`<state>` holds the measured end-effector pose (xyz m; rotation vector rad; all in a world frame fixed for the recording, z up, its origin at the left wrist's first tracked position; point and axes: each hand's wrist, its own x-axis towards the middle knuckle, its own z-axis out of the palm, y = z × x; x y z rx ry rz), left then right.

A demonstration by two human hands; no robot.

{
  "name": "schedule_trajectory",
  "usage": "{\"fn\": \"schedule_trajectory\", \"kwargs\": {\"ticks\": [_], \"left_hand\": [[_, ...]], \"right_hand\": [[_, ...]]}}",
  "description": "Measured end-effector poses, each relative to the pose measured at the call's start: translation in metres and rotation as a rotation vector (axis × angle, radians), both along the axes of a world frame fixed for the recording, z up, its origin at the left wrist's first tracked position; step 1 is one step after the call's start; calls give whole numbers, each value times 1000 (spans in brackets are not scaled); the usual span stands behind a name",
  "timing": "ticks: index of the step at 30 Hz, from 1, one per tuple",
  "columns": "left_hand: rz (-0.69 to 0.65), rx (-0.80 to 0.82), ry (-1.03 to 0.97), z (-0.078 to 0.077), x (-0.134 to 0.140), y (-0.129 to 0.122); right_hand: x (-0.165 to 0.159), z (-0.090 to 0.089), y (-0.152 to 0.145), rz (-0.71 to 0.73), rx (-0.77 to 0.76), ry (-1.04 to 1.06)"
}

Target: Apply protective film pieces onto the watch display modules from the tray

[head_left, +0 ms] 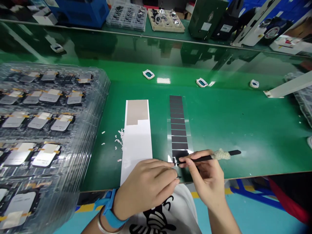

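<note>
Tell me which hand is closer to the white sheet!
Left. The left hand covers the near right corner of the white sheet; the right hand, its grip on a black tool, is farther off to the right.

Single view from the head of the person (181, 208) before me, facing forward and down: left hand (148, 182) and right hand (208, 174) near, at lower centre; green bench (231, 113) beyond; shelf (168, 35) farthest, along the top.
</note>
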<state>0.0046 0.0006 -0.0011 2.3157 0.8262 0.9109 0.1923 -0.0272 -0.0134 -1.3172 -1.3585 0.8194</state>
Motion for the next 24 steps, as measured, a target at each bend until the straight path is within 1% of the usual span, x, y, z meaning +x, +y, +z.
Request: {"fn": "schedule_trajectory", "kwargs": {"ticks": [5, 7, 8, 10, 12, 13, 14, 16, 19, 21, 24], "left_hand": [[27, -67, -33, 2, -1, -1], [57, -95, -90, 4, -1, -2], [103, -105, -138, 5, -2, -2], [276, -129, -260, 7, -3, -1], [489, -169, -366, 8, -4, 1], [567, -195, -403, 8, -5, 2], [610, -223, -426, 8, -5, 4], [616, -282, -444, 10, -6, 6], [549, -348, -421, 13, -9, 8], [489, -346, -336, 14, -11, 10], [406, -279, -137, 15, -14, 13]], "right_hand": [[5, 5, 4, -67, -63, 204], [7, 6, 7, -105, -75, 316], [7, 7, 8, -125, -83, 376], [2, 9, 12, -144, -103, 497], [-9, 12, 17, -113, -130, 604], [-15, 14, 20, -82, -139, 649], [-22, 16, 22, -50, -145, 684], [-35, 22, 27, -13, -133, 714], [-48, 31, 31, -19, -53, 660], [-53, 37, 31, -32, 26, 603], [-58, 42, 30, -30, 142, 533]]}}
